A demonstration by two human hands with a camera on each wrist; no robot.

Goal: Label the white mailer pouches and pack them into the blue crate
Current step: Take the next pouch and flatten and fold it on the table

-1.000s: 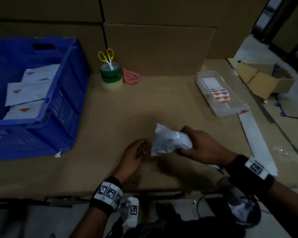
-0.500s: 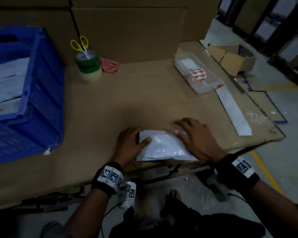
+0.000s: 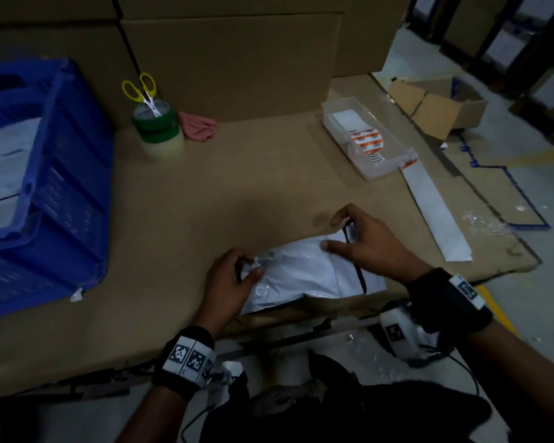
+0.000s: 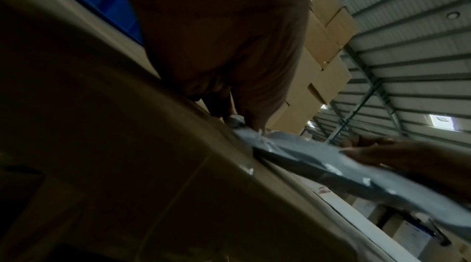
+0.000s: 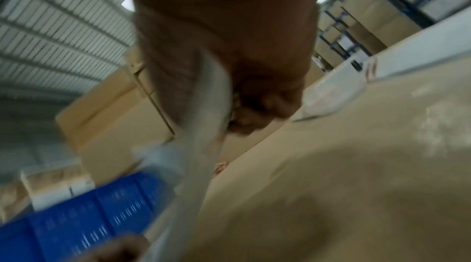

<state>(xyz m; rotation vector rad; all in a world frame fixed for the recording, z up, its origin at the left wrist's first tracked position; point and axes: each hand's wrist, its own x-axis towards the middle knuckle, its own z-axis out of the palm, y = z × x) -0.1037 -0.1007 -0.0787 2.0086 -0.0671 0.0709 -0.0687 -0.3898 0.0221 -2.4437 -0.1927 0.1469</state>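
I am holding a white pouch [image 3: 304, 276] flat at the near edge of the cardboard table [image 3: 205, 199], my left hand [image 3: 227, 286] pinching its left end, my right hand [image 3: 368, 241] gripping its flap; the blue crate [image 3: 61, 174] is sitting far left

Bare counter [image 3: 205, 193] lies open ahead of both hands. Blue crate [image 3: 61, 199] blocks passage left of the left hand [image 3: 227, 282]; clear tray [image 3: 368, 135] stands beyond the right hand [image 3: 368, 244].
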